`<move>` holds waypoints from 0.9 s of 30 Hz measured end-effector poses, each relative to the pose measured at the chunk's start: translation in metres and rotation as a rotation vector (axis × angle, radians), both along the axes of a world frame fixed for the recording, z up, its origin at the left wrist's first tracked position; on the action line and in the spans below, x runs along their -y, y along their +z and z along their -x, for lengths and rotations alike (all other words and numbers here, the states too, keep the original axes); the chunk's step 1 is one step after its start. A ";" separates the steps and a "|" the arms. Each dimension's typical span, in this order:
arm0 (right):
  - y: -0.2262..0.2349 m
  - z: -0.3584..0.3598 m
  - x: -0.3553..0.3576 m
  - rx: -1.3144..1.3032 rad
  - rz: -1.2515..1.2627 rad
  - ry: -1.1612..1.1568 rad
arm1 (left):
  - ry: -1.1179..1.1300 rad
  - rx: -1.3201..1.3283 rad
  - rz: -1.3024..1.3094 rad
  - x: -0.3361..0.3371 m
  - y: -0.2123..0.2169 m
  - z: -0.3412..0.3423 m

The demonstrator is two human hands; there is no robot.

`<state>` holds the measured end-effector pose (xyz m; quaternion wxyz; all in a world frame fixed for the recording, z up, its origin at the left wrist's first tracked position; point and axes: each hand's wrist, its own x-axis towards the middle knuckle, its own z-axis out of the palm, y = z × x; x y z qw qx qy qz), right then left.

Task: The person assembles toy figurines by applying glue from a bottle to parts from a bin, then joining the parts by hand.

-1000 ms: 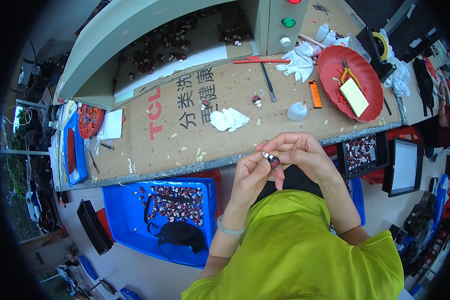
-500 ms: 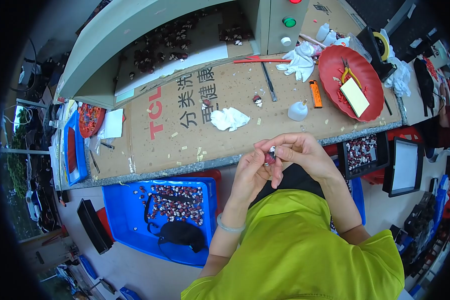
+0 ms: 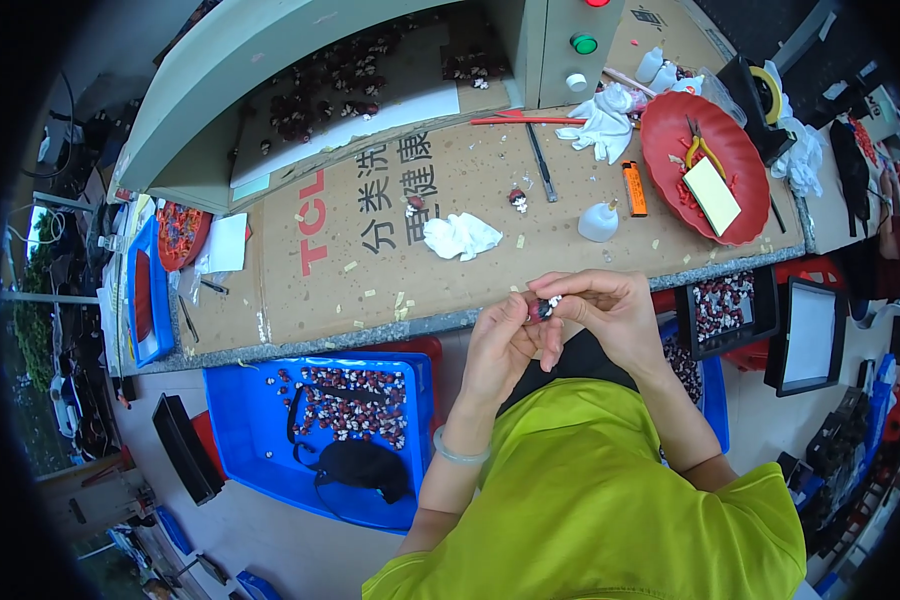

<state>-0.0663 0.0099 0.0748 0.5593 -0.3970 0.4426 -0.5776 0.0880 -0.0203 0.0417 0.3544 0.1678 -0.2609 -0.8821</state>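
Observation:
Just off the front edge of the bench, a small dark red and white figurine (image 3: pixel 541 310) is held up between both hands. My left hand (image 3: pixel 500 345) pinches its left side with thumb and fingertips. From the right, my right hand (image 3: pixel 610 308) grips its white end, thumb and forefinger closed. The fingers cover part of it, so its details are too small to make out. Two similar pieces lie on the cardboard-covered bench, one (image 3: pixel 518 200) near a crumpled white cloth (image 3: pixel 461 236). A small squeeze bottle (image 3: pixel 598 222) stands beyond my right hand.
A red dish (image 3: pixel 660 130) holds pliers (image 3: pixel 708 155) and a pale yellow pad. Nearby lie an orange tube (image 3: pixel 634 189) and a dark pen-like tool (image 3: pixel 541 165). An arched machine (image 3: pixel 185 130) contains many pieces. Below stands a blue bin (image 3: pixel 260 430) of figurines.
The figurine has turned in my fingers, its white end now pointing right. My right hand has tilted slightly around it; the left has barely moved. The view has shifted a little.

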 end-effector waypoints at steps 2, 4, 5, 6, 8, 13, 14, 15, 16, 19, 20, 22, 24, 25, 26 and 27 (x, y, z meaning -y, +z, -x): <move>-0.006 -0.001 -0.002 -0.049 0.056 -0.035 | 0.037 0.022 -0.020 0.000 0.005 0.001; -0.005 -0.002 -0.002 -0.098 0.113 -0.071 | 0.041 0.037 0.025 0.002 0.007 -0.001; 0.000 -0.003 -0.002 -0.176 0.152 -0.106 | 0.045 0.053 0.068 0.003 0.008 -0.002; 0.002 -0.003 -0.002 -0.255 0.192 -0.141 | 0.046 0.053 0.068 0.004 0.008 -0.003; 0.002 -0.003 -0.003 -0.297 0.205 -0.135 | 0.071 0.120 0.073 0.005 0.011 -0.004; -0.008 -0.002 -0.006 -0.390 0.231 -0.166 | 0.239 0.344 0.199 0.002 0.017 0.001; -0.010 -0.003 -0.007 -0.404 0.197 -0.199 | 0.285 0.435 0.270 0.001 0.018 0.001; -0.012 -0.004 -0.008 -0.418 0.163 -0.232 | 0.287 0.436 0.269 -0.001 0.017 0.001; -0.011 -0.005 -0.009 -0.417 0.162 -0.230 | 0.314 0.446 0.316 -0.002 0.015 0.001; -0.011 -0.006 -0.009 -0.255 0.078 -0.215 | 0.337 0.447 0.366 -0.003 0.011 0.002; -0.012 -0.005 -0.009 -0.267 0.083 -0.213 | 0.334 0.440 0.373 -0.002 0.010 0.002; -0.016 -0.004 -0.008 -0.280 0.082 -0.213 | 0.329 0.443 0.372 -0.001 0.006 0.003; -0.010 -0.007 -0.008 -0.266 0.078 -0.204 | 0.340 0.450 0.390 -0.002 0.012 0.001; -0.007 -0.008 -0.009 -0.264 0.085 -0.201 | 0.346 0.452 0.391 -0.003 0.015 0.000; -0.009 -0.008 -0.008 -0.264 0.084 -0.202 | 0.346 0.453 0.383 -0.002 0.014 0.000; -0.010 -0.007 -0.007 -0.264 0.084 -0.204 | 0.345 0.452 0.382 -0.001 0.014 0.001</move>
